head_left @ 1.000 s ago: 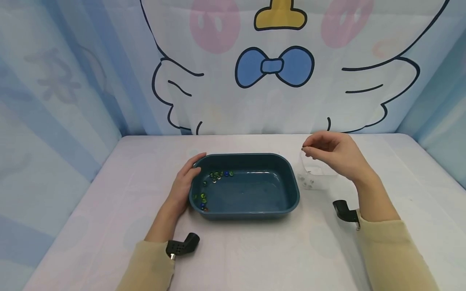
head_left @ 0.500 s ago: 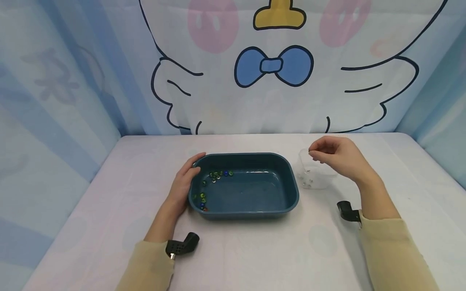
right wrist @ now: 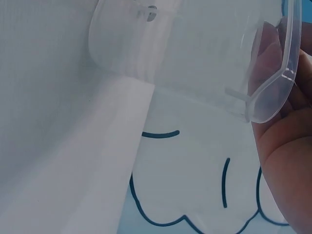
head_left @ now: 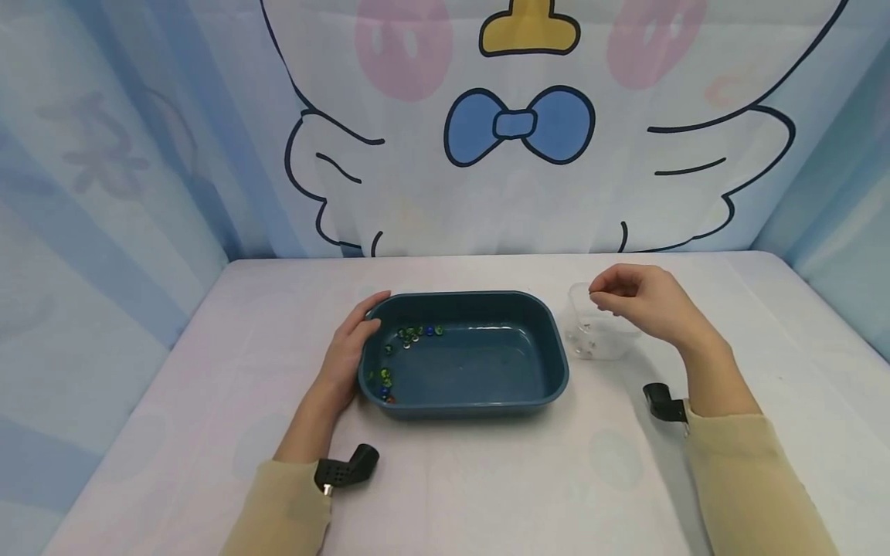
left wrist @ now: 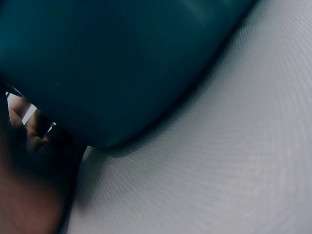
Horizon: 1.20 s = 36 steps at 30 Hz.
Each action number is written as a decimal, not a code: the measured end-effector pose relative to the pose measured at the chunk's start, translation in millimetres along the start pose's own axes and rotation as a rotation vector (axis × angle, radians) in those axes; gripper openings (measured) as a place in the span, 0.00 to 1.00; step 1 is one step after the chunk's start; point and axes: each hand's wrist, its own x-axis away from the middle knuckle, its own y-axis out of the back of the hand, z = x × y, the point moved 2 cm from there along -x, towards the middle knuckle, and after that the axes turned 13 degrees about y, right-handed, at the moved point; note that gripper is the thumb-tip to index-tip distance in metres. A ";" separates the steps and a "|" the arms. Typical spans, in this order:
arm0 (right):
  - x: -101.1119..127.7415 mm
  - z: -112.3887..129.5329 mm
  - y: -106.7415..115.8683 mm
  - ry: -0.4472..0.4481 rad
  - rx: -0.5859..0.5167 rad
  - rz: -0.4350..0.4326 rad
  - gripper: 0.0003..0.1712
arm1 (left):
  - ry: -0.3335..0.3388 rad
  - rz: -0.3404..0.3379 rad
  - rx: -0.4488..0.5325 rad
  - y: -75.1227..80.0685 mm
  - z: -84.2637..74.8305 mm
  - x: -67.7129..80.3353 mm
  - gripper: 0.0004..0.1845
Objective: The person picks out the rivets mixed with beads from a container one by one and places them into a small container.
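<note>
A pale, cloth-covered counter (head_left: 487, 479) is carrying a dark teal tub (head_left: 549, 386) near its middle (small coloured beads are lying inside, toward its left end). A clear plastic cup (head_left: 580, 340) is standing on the counter just beside the tub's right end.

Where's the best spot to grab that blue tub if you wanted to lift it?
Probably by the rolled rim of the blue tub at its two short ends, one hand from each side. The left hand already rests against the left end; marbles lie loose inside, so keep it level.
</note>
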 end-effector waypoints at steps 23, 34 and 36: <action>3.8 -0.4 5.1 0.067 0.004 -0.076 0.15 | -0.003 -0.002 -0.025 -4.1 -2.6 -0.9 0.26; 1.6 10.3 2.1 0.109 -0.030 -0.134 0.14 | 0.003 0.008 -0.009 -4.0 -0.4 0.7 0.26; -0.1 12.2 0.4 0.116 -0.042 -0.137 0.14 | 0.003 0.000 -0.014 -3.1 -0.7 1.5 0.26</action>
